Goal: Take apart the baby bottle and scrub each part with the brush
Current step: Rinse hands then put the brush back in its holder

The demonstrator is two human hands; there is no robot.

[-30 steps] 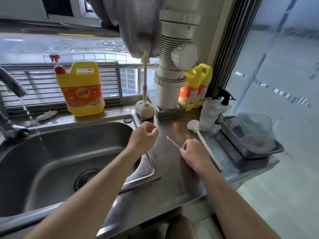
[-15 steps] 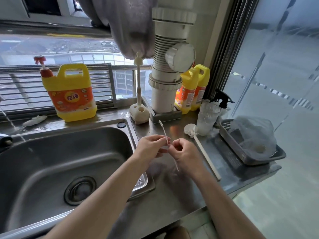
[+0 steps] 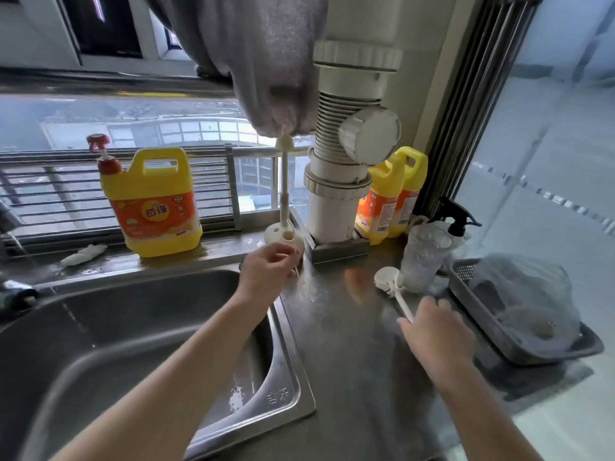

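Beside sink (image 3: 109, 331), left hand (image 3: 269, 269) pinching thin stick (image 3: 296, 271), right hand (image 3: 436, 332) over brush (image 3: 399, 299), grip unclear, bag (image 3: 522, 294) in basket (image 3: 589, 348)

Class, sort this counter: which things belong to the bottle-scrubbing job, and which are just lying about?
For the job: thin brush in left hand; long brush under right hand; clear bottle; brush stand; sink; detergent jug.
Lying about: spray bottle; basket; rag; hanging cloth.
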